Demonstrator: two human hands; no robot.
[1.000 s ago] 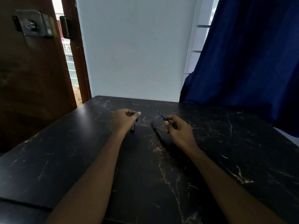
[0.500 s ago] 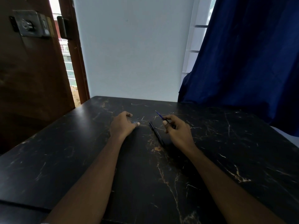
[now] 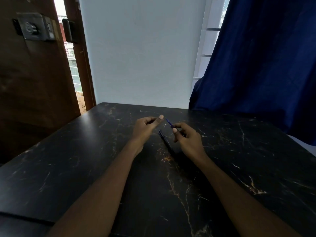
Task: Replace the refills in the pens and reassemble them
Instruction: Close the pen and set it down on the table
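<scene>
My right hand [image 3: 187, 140] pinches a thin blue refill [image 3: 169, 123] between thumb and forefinger, its tip pointing up and left. My left hand [image 3: 146, 128] hovers just left of that tip with its fingers curled and thumb stretched toward it. Whether anything lies inside the curled fingers is hidden. A black pen [image 3: 165, 140] lies on the dark marble table [image 3: 171, 185] between my two hands, slanting toward me and to the right. Neither hand touches it.
A dark blue curtain [image 3: 259, 65] hangs at the right over the table's far corner. A brown wooden door [image 3: 34, 82] with a metal lock stands at the left. A pale wall rises behind the table's far edge.
My left hand, which held a dark pen piece and then lowered to the table, has lifted and moved right toward the refill tip. My right hand keeps its hold on the refill.
</scene>
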